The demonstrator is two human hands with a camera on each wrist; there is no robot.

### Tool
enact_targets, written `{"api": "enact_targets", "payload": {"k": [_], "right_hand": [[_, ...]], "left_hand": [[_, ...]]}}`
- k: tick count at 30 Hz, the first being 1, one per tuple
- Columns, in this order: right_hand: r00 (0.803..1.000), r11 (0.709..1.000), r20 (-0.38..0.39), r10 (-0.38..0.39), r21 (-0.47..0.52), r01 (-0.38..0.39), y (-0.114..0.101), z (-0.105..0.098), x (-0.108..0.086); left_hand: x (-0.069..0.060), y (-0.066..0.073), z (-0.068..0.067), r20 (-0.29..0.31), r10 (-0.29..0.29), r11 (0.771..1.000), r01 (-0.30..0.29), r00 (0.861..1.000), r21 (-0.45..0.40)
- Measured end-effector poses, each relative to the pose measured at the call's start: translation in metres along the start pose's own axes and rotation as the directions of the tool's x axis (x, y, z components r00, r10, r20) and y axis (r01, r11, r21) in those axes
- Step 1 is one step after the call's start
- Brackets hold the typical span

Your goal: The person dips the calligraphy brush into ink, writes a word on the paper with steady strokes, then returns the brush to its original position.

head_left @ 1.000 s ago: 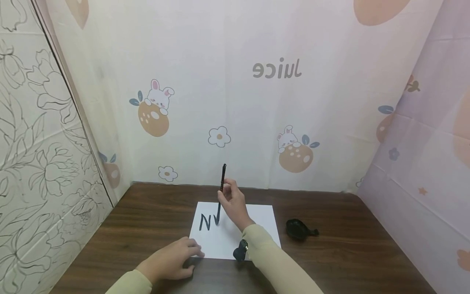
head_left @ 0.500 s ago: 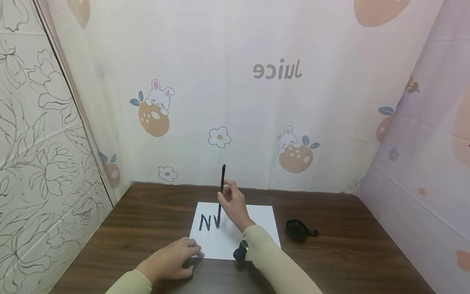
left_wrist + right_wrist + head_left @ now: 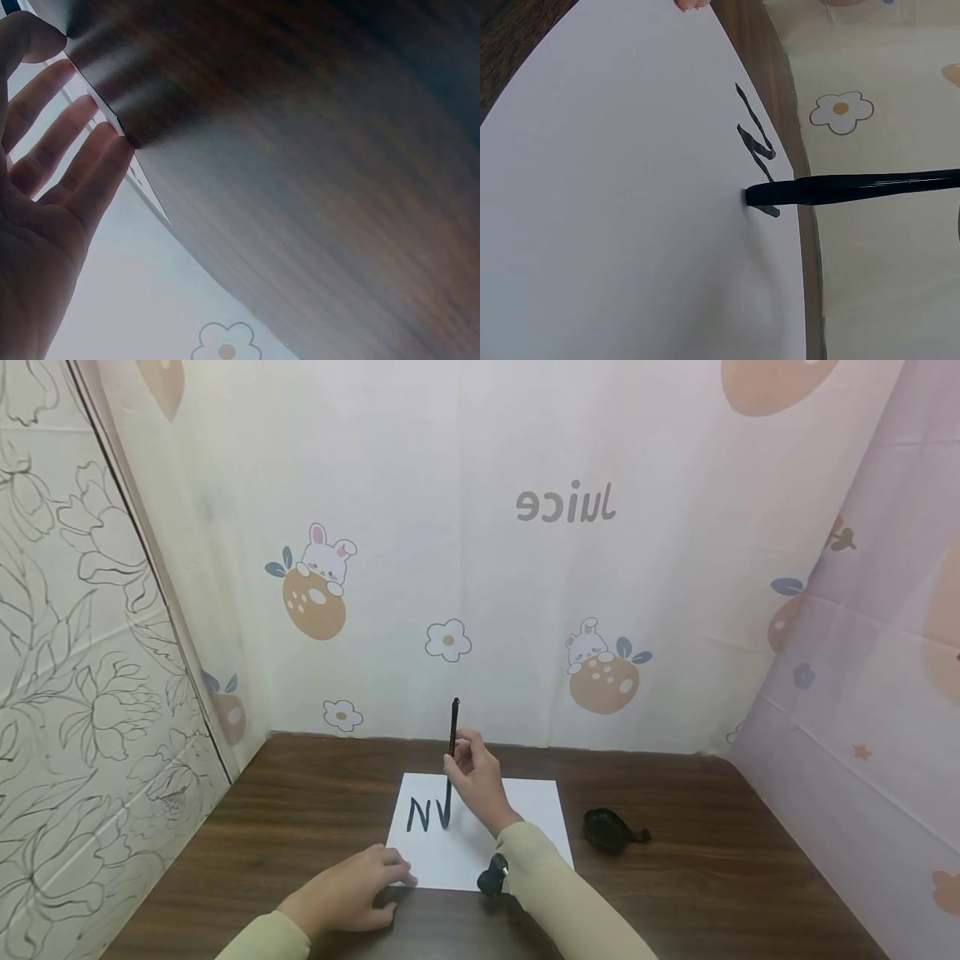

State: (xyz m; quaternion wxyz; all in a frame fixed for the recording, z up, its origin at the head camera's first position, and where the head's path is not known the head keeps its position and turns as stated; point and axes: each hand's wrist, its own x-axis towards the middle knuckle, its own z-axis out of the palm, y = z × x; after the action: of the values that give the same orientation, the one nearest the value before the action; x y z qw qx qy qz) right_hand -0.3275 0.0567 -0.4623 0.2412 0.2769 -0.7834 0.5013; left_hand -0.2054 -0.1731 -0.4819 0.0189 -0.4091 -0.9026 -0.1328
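Note:
The right hand pinches a black brush between thumb and fingers, held nearly upright. In the right wrist view the tip of the brush touches the white paper, on a dark stroke. Left of the tip, a dark letter N stands on the paper. The left hand rests at the near left corner of the sheet, its fingertips on the edge. Seen from the left wrist, the fingers of that hand are spread and slightly bent, holding nothing.
A small black dish with a short handle lies on the brown wooden table, right of the paper. Printed curtains rise behind and beside the table. A dark round device sits at the right wrist.
The right hand and brush have moved slightly toward the near side, and the stroke under the tip has grown longer. The left hand has stayed in place.

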Motion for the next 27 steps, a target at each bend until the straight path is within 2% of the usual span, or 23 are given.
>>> {"api": "enact_targets", "payload": {"k": [16,27], "right_hand": [[1.0,1.0,0.0,-0.018,0.001,0.018,-0.0013,-0.0007,-0.0025],[0.999,0.999,-0.021,-0.046,-0.008,0.046,-0.0042,-0.0035,0.0019]], "left_hand": [[-0.0012,-0.0008,0.002,-0.043,0.055,0.998,-0.054,0.998,0.019],[-0.0007,-0.0006,0.0008,-0.047,0.055,0.998,-0.054,0.997,0.024]]}}
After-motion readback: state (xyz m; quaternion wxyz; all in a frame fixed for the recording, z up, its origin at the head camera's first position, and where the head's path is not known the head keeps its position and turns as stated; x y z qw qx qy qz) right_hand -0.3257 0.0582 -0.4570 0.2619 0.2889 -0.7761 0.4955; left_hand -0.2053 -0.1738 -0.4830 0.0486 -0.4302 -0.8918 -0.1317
